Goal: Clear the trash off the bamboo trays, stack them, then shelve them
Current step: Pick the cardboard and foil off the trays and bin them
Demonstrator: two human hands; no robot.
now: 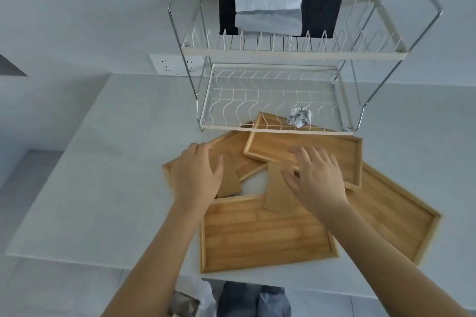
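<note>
Head view, surface: a pale grey tabletop against a pale wall, its near edge running across the bottom of the picture.
Wall: a white socket plate just above the tabletop's far edge.
Rack: a two-tier wire dish rack stands at the far edge; dark cloth and white paper lie on its upper tier.
Trays: four bamboo trays lie overlapping at the near edge, right of centre, the farthest reaching under the rack's lower tier.
Trash: a crumpled paper ball at the farthest tray; two brown card pieces across the trays.
Left hand: fingers spread, palm down on the left card piece.
Right hand: fingers spread, over the right card piece; contact unclear.
Below the edge: grey floor and a white bag.
</note>
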